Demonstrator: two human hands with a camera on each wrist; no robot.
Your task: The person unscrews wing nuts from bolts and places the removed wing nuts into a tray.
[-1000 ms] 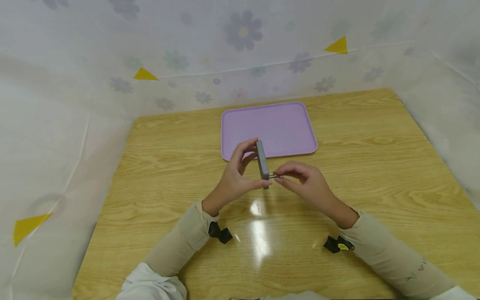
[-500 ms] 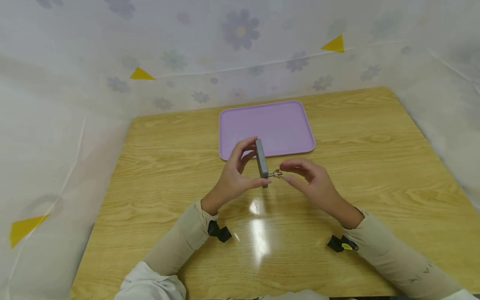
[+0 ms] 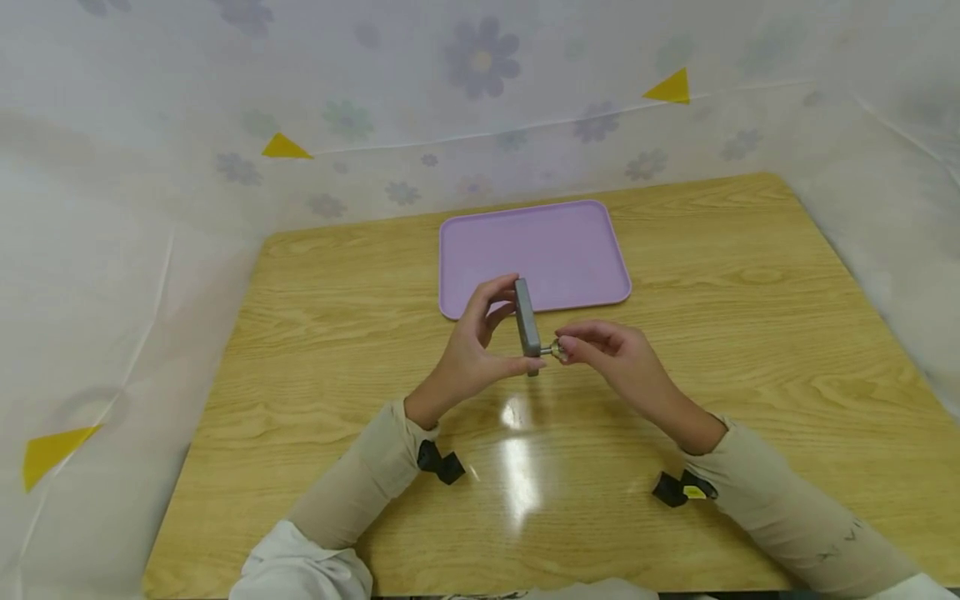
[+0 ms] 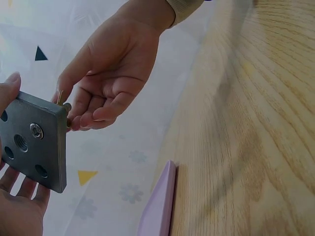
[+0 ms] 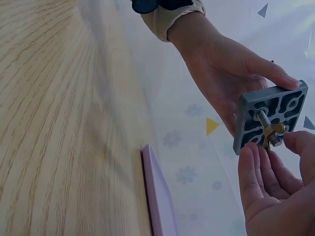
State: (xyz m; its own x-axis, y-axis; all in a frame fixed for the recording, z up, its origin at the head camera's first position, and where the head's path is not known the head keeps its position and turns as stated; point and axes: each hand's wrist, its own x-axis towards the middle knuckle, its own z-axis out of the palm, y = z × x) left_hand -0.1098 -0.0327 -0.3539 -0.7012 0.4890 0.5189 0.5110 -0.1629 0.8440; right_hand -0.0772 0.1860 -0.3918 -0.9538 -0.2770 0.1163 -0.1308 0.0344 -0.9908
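My left hand grips a square grey metal plate by opposite edges, holding it upright above the table. In the left wrist view the plate shows several holes, and a bolt head sits in one corner. The right wrist view shows the plate's ribbed side, where the threaded bolt shank sticks out. A brass wing nut is on the shank, near its end and apart from the plate. My right hand pinches the wing nut between thumb and fingers, which partly hide it in the head view.
A pale purple tray lies on the wood-grain table beyond my hands. A white flowered curtain with yellow triangles hangs round the table's back and sides.
My right hand comes off the wing nut half a second ago, fingers spread, and now pinches it again with the thumb moved. The left hand and plate stay nearly still.
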